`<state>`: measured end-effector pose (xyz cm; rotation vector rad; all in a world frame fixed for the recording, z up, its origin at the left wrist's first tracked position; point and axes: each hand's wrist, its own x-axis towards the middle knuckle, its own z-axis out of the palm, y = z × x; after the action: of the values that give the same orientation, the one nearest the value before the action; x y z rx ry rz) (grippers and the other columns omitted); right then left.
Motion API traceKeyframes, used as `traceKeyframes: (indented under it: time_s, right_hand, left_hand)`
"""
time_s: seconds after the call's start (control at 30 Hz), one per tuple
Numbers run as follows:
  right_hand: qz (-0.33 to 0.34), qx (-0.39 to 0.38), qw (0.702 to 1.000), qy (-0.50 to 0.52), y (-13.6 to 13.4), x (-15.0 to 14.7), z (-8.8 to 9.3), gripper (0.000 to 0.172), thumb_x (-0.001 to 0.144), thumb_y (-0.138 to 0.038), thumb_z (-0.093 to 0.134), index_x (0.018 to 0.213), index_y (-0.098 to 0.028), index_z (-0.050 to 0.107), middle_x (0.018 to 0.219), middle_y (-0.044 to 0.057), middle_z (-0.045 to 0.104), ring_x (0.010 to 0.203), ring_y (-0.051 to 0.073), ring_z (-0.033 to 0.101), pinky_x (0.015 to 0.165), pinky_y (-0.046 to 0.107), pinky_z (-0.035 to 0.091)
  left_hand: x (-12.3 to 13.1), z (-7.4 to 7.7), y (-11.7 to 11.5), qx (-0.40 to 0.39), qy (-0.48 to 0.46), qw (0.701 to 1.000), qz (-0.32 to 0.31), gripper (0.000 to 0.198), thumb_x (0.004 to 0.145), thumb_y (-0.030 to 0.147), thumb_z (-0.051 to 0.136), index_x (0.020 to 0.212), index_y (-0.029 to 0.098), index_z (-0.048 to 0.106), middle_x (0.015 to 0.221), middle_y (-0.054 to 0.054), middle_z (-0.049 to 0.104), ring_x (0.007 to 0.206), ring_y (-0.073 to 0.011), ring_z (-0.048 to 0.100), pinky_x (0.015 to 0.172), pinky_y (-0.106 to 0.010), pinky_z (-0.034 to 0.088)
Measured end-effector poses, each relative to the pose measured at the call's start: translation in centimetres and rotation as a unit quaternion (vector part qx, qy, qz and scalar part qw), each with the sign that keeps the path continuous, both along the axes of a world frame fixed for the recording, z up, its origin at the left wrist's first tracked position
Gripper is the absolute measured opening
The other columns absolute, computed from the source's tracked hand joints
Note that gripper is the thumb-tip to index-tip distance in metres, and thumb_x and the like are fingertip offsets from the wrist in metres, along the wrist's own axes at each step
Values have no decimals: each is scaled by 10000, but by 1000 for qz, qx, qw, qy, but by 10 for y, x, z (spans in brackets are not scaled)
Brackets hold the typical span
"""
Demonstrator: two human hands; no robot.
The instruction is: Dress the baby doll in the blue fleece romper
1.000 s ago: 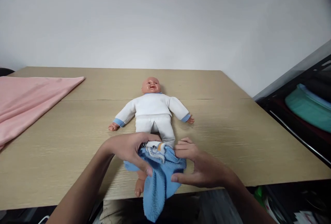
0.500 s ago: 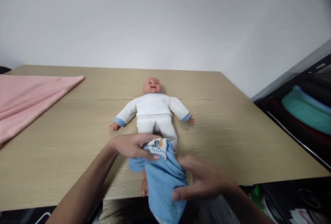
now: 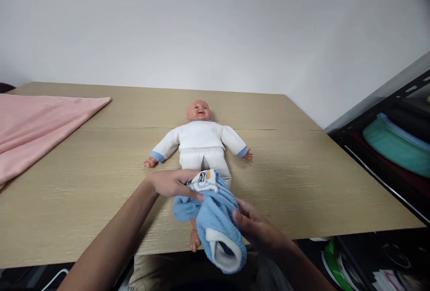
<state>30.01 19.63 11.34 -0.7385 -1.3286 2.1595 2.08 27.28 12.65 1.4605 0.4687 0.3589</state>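
At the table's [image 3: 101, 219] near edge, a blue garment [image 3: 218, 210] sits bunched over the doll's [image 3: 201, 134] lower legs, its white-rimmed opening [image 3: 222, 258] hanging past the edge. The right hand [image 3: 257, 226] grips its side, thumb uppermost; the left hand [image 3: 171, 183] pinches the patterned upper part between thumb and fingers. One bare foot [image 3: 195, 240] shows below the cloth — the other is out of sight, perhaps inside. Progress looks partial: the garment reaches the legs only, and the hips remain uncovered. Farther off, the doll lies face up, white top on, arms out — pink cloth [image 3: 43, 125] to the left, pale wall [image 3: 168, 27] behind.
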Motion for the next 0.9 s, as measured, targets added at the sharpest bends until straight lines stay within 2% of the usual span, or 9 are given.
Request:
traceKeyframes:
  time_s: [0.13, 0.23, 0.3, 0.37, 0.47, 0.57, 0.7, 0.83, 0.9]
  right_hand:
    - [43, 43, 998, -29, -8, 1, 21, 820, 724, -567, 971, 1405, -230, 661, 1052, 52, 766, 922, 228, 720, 839, 337, 588]
    - [-26, 143, 980, -134, -15, 0, 28, 662, 845, -406, 873, 1445, -243, 645, 1127, 67, 783, 986, 249, 736, 884, 363, 604]
    - [-114, 222, 945, -210, -20, -2, 24, 577, 919, -390, 758, 1460, -223, 645, 1223, 99, 775, 1080, 286, 730, 972, 412, 595]
    - [-196, 261, 902, -281, -24, -4, 17, 537, 944, -404, 688, 1436, -190, 672, 1294, 133, 762, 1177, 335, 709, 1053, 461, 570]
    - [-266, 253, 862, -349, -30, -6, 7, 489, 944, -430, 656, 1352, -170, 728, 1273, 150, 777, 1165, 356, 715, 1032, 460, 585]
    - [-299, 218, 850, -376, -38, -8, -1, 534, 908, -467, 699, 1367, -194, 726, 1303, 143, 780, 1203, 363, 711, 999, 441, 611]
    - [-280, 180, 865, -375, -57, -7, -18, 609, 916, -443, 693, 1472, -197, 658, 1400, 152, 754, 1290, 370, 703, 1081, 479, 595]
    - [-303, 217, 827, -421, -81, -8, -52, 648, 887, -344, 718, 1519, -244, 620, 1432, 149, 736, 1348, 399, 675, 1116, 533, 571]
    - [-330, 266, 787, -449, -90, -10, -68, 624, 870, -318, 726, 1485, -248, 641, 1349, 161, 759, 1279, 424, 693, 1051, 563, 592]
  left_hand:
    - [0, 1, 1, 13, -4, 1000, 9, 401, 890, 532, 846, 970, 169, 695, 874, 11, 646, 826, -154, 571, 820, -252, 526]
    - [4, 8, -3, 24, -4, 999, -34, 460, 873, 583, 840, 998, 154, 731, 910, -23, 687, 840, -176, 601, 775, -255, 539]
    - [11, 16, -8, 18, 24, 998, -47, 498, 822, 588, 876, 1023, 150, 746, 926, -39, 717, 832, -194, 624, 755, -274, 553]
    - [20, 23, -14, 20, 72, 997, -21, 449, 793, 544, 900, 960, 158, 741, 863, -18, 703, 778, -176, 608, 705, -261, 531]
    - [33, 31, -19, 53, 151, 987, 31, 364, 816, 475, 849, 756, 175, 654, 705, 37, 573, 660, -124, 500, 591, -227, 428]
    - [39, 34, -22, 83, 225, 970, 40, 346, 771, 372, 806, 626, 190, 550, 624, 57, 471, 584, -104, 405, 511, -238, 337]
    - [45, 32, -27, 159, 301, 939, 54, 348, 684, 314, 810, 566, 206, 500, 560, 67, 431, 536, -106, 382, 478, -265, 281]
    - [54, 23, -33, 291, 320, 899, 60, 279, 660, 319, 864, 789, 217, 639, 657, 47, 575, 637, -168, 528, 624, -303, 396]
    - [58, 17, -36, 329, 334, 880, 72, 436, 658, 336, 884, 1025, 219, 681, 809, 3, 693, 762, -240, 633, 763, -365, 467]
